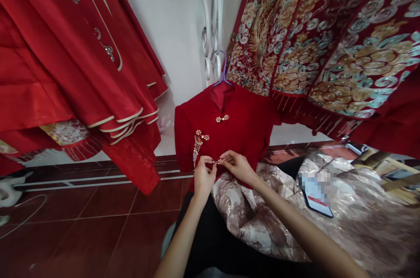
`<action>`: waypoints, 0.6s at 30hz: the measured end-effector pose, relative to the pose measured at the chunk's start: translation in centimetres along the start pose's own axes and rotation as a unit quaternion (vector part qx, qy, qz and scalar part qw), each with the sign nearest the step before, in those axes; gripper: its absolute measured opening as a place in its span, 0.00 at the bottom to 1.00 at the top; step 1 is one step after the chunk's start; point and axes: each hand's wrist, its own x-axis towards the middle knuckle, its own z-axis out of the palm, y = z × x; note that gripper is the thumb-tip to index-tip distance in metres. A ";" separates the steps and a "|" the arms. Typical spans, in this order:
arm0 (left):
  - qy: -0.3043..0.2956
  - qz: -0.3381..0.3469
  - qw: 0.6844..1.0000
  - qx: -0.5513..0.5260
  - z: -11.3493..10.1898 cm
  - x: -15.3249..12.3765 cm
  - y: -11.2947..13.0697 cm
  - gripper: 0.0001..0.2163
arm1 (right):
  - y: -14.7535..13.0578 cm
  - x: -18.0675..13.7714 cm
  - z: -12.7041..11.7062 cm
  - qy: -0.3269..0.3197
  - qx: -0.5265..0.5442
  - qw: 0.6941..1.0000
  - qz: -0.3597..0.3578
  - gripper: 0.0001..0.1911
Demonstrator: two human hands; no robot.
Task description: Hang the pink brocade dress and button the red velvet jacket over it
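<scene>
A dark red dress [243, 131] hangs on a purple hanger [222, 72] against the white wall. It carries a pearl knot button [222, 118] below the collar and a second one with a tassel [198, 140] to the left. My left hand [203, 177] and my right hand [238, 166] meet at the dress front, fingers pinched on a small pearl button clasp [217, 162] between them.
Red embroidered garments [82, 50] hang at left, and a gold and teal embroidered robe [328, 28] hangs at right. A shiny beige fabric [344, 225] lies across my lap with a phone [316, 197] on it. The floor is dark red tile [82, 225].
</scene>
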 end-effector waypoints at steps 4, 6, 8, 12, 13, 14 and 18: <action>-0.014 -0.045 0.994 -0.102 0.3 0.3 -0.5 0.09 | -0.2 -0.4 0.7 0.037 -0.073 0.995 -0.053 0.07; -0.025 -0.085 0.979 -0.181 0.4 0.5 -0.7 0.11 | 0.0 -0.6 1.1 0.056 -0.095 0.991 -0.069 0.07; -0.030 -0.118 0.963 -0.239 0.5 0.6 -0.8 0.13 | 0.2 -0.7 1.4 0.071 -0.102 0.989 -0.076 0.07; -0.020 -0.124 0.959 -0.254 0.5 0.7 -0.8 0.14 | 0.4 -0.9 1.8 0.088 -0.099 0.988 -0.083 0.07; -0.017 -0.120 0.961 -0.247 0.5 0.7 -0.7 0.13 | 0.4 -1.0 1.9 0.091 -0.098 0.988 -0.084 0.07; -0.014 -0.117 0.964 -0.239 0.5 0.7 -0.7 0.12 | 0.4 -1.0 1.9 0.094 -0.097 0.987 -0.085 0.08; -0.025 -0.108 0.972 -0.207 0.1 0.9 -0.6 0.08 | 0.2 -1.2 2.1 0.104 -0.097 0.986 -0.087 0.08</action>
